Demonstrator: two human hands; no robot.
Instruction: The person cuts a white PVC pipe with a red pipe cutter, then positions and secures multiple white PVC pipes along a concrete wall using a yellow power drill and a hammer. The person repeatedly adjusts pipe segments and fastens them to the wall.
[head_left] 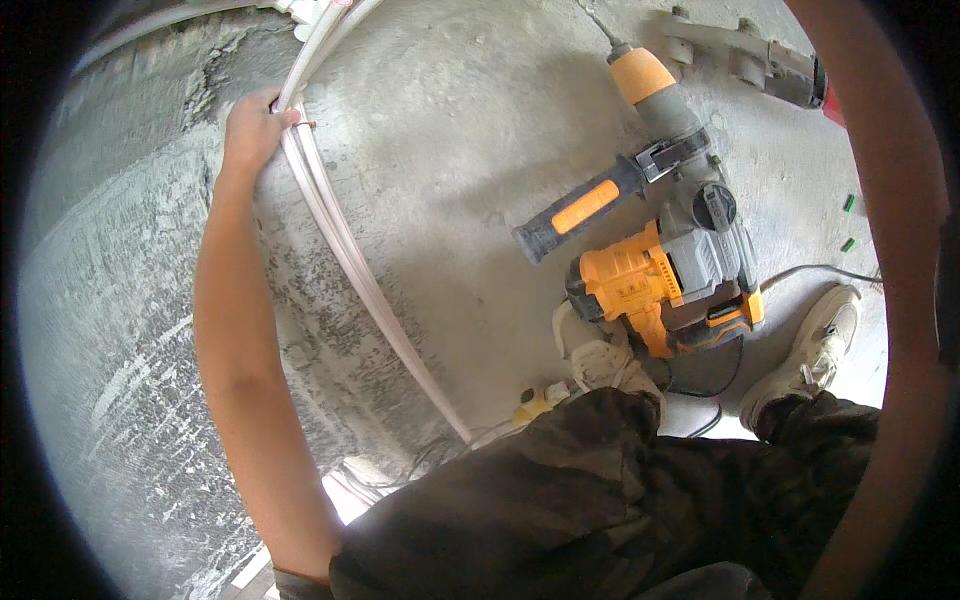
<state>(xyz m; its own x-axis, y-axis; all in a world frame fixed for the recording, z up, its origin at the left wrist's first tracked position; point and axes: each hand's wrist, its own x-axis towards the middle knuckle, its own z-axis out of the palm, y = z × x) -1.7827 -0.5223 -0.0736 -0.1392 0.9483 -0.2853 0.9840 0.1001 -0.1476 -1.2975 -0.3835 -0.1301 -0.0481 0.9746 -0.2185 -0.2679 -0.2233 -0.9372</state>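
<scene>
- The left hand (256,130), nearer to the white pipes (352,262), is wrapped around them at upper left.
- Below that grip, the white pipes' long axis slants down and rightward toward the dark trousers (540,490); above, they bend up-right out of view.
- The orange-and-grey rotary hammer (625,275) lies well apart, its bit (602,25) pointing up-left.
- The right arm (905,230) rises at far right; I can't tell the unseen right hand's state.

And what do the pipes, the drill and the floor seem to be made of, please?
Pipes: probably plastic, pale and smooth, with a soft sheen.
Drill: the orange parts look like moulded plastic, evenly coloured and slotted; the grey body could be metal or plastic, the look leaves it open.
Floor: most likely bare concrete, dull grey and unevenly mottled.
</scene>
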